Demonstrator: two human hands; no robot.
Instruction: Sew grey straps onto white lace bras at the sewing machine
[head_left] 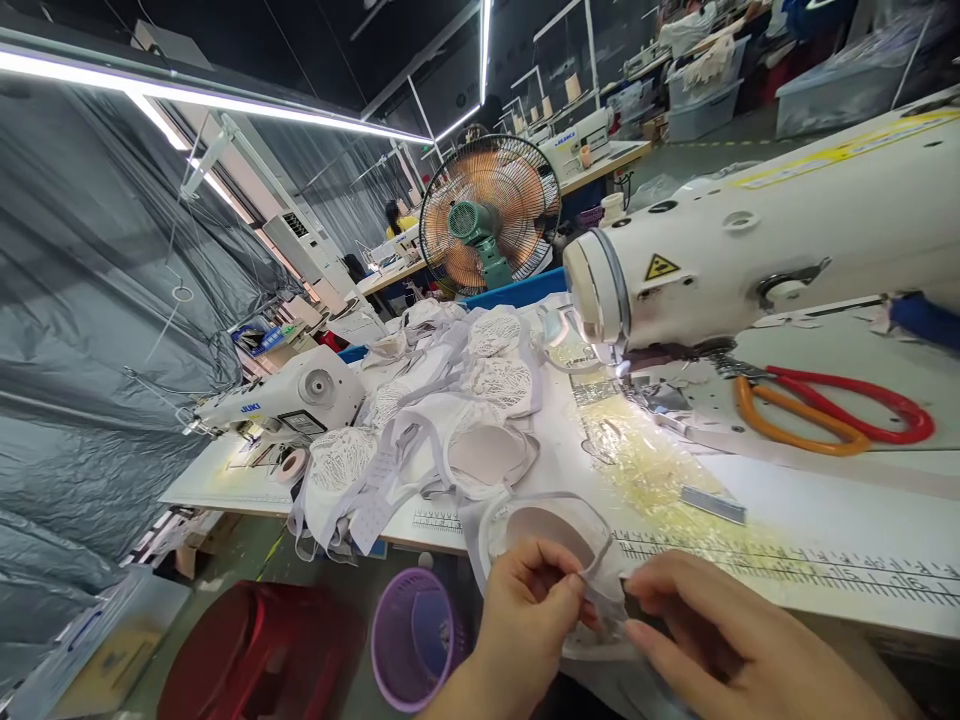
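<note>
A white bra (pixel 555 515) with a smooth beige cup lining hangs over the table's front edge. My left hand (pixel 529 610) pinches its edge strap between thumb and fingers. Close by on the right, my right hand (pixel 720 630) is closed, thumb toward the index finger. Something small and dark shows between those fingertips, too hidden to name. Behind the held bra lies a pile of white lace bras (pixel 450 400). To the right stands a white sewing machine (pixel 750 240), its lamp lighting the needle area.
Scissors (pixel 825 405) with red and orange handles lie under the machine arm. A small metal bar (pixel 712 503) rests on yellowed film. Another sewing machine (pixel 300 395) stands left. Below are a purple bin (pixel 390 640) and a red stool (pixel 262 640). A fan (pixel 491 210) stands behind.
</note>
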